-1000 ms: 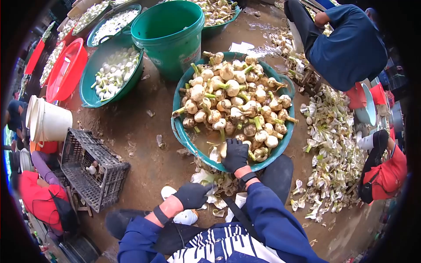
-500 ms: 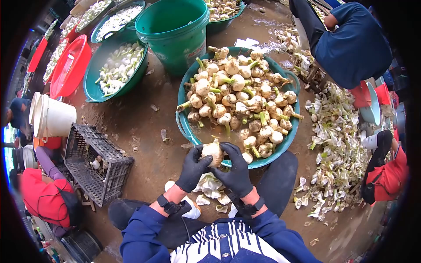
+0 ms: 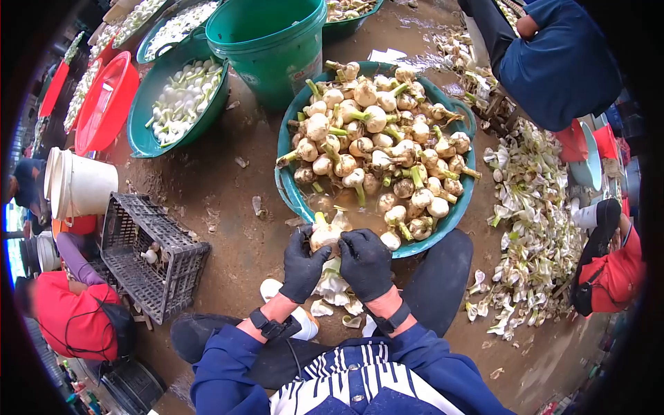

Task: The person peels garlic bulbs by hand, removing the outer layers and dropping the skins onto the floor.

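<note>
My left hand [image 3: 304, 265], in a black glove, is closed around a pale garlic bulb [image 3: 324, 237] with a short green stem, just in front of the near rim of a teal tub [image 3: 283, 190]. Against the bulb's right side, my gloved right hand [image 3: 365, 263] is closed, its fingertips pinching the outer skin. A loose flap of garlic skin [image 3: 341, 220] stands up beside the bulb. Many soil-stained garlic bulbs [image 3: 373, 119] with cut stems fill the tub, with brownish water at its near side. Peeled skins [image 3: 333, 285] lie on the ground below my hands.
Left of me lies a black plastic crate [image 3: 149, 259] and a white bucket [image 3: 86, 183]. A green bucket [image 3: 270, 66] and a basin of cleaned garlic [image 3: 135, 131] stand farther back. A long heap of peelings [image 3: 532, 228] lies right. Co-workers sit on both sides.
My right hand has gone from spread fingers around the bulb to a pinch at its side. The bulb has tilted with its stem up, and a skin flap now stands off it.
</note>
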Demonstrator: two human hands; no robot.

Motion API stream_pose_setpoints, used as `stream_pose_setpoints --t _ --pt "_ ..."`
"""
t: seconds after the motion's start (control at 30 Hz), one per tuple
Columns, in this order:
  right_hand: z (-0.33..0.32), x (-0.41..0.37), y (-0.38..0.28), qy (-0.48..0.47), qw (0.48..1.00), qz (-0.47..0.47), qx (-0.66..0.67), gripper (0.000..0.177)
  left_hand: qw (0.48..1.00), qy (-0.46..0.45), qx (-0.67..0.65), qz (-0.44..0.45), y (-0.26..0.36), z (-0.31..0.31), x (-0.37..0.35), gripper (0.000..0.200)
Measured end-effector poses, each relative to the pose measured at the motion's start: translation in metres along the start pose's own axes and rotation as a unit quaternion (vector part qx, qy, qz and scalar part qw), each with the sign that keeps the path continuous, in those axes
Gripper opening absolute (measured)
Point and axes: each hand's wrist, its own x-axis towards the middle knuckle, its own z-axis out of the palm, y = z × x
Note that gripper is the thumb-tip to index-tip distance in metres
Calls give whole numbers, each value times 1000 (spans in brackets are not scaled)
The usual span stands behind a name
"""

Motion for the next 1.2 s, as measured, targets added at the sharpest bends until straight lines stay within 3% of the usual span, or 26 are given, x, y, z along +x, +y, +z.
stream_pose_setpoints --t 0.23,0.47,0.63,0.73,0.9,1.2 --pt "9 -1 3 11 998 -19 -53 9 995 4 60 74 -7 -3 2 50" --pt "5 0 20 38 999 26 -7 6 994 -90 -53 -36 20 -15 4 49" --pt "0 -9 70 -31 980 191 -33 4 950 -195 -216 -115 34 -28 3 55" --pt "-11 -12 80 -59 986 150 -38 8 932 -199 -255 -160 40 -27 2 60" --pt "-41 6 30 -56 989 19 137 27 919 -200 -275 -198 41 -25 2 65" --pt "-26 -9 19 -72 989 17 129 16 908 -256 -254 -213 25 -15 1 64"
